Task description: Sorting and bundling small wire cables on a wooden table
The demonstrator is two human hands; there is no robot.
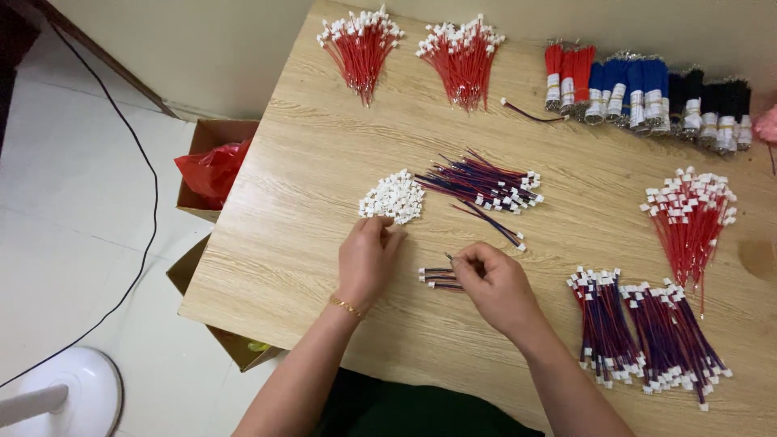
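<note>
Left hand (366, 257) pinches at the white connector pile (392, 197), right hand (494, 283) pinches a loose wire (439, 279); finished red-blue bundles (643, 336) lie ready, unfinished wires (481, 184) remain

Matt wood-grain table (324, 162); white, seemingly plastic connectors (392, 197).

Three fanned bunches of red leads with white plugs: upper left (360, 44), upper middle (461, 57), right (688, 222). Three piles of purple-and-red leads: centre (481, 182), two at lower right (603, 324) (676, 336). One heap of loose white plugs (392, 197). Taped bundles at upper right: about three red (566, 77), four blue (627, 89), four black (712, 105). Two hands: left (366, 257), right (495, 285). Two cardboard boxes at left (212, 133) (190, 271).
</note>
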